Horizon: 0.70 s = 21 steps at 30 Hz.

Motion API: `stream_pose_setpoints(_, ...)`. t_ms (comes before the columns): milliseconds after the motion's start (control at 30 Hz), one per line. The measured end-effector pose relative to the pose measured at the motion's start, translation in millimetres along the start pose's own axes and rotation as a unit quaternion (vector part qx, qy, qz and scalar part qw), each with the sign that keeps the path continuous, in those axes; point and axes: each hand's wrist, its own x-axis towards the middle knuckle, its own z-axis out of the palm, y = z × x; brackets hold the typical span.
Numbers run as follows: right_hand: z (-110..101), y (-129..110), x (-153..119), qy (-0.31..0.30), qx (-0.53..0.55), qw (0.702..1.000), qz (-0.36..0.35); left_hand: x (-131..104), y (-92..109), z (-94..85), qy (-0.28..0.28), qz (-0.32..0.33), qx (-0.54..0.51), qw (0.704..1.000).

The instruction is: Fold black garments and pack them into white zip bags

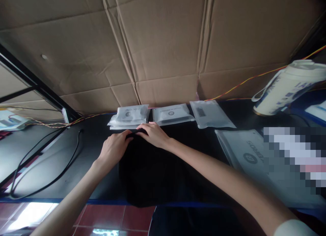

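A black cloth item (pixel 163 171) lies spread over the dark tabletop and reaches its front edge; what kind of garment or cloth it is I cannot make out. My left hand (pixel 115 144) pinches its far left edge. Close beside it, my right hand (pixel 152 133) grips the same far edge, the fingers bent over the fabric. Just beyond my hands lie small frosted zip pouches: a stack of pouches (pixel 131 114) on the left, one printed pouch (pixel 173 114) in the middle and another pouch (pixel 211 114) to the right.
A larger frosted zip bag (pixel 244 154) lies at the right. A cream tumbler (pixel 285 88) stands at the back right. A black cable (pixel 68 164) loops across the left side. Cardboard (pixel 163 42) walls the back, with a red-yellow wire (pixel 241 80) along it.
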Motion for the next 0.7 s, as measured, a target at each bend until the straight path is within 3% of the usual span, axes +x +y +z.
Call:
stream_pose_setpoints(467,-9,-3,6,0.019,-0.006,1.0,0.014,2,-6,2.2,-0.005,0.032,-0.063,0.997)
stream_pose_setpoints(633,-37,-28,19,0.052,-0.009,0.999,0.003,2,-7,1.6,-0.022,0.028,-0.069,0.997)
stream_pose_setpoints(700,-57,-43,21,0.072,-0.006,0.997,0.007,-3,-3,-2.3,0.017,0.028,-0.07,0.997)
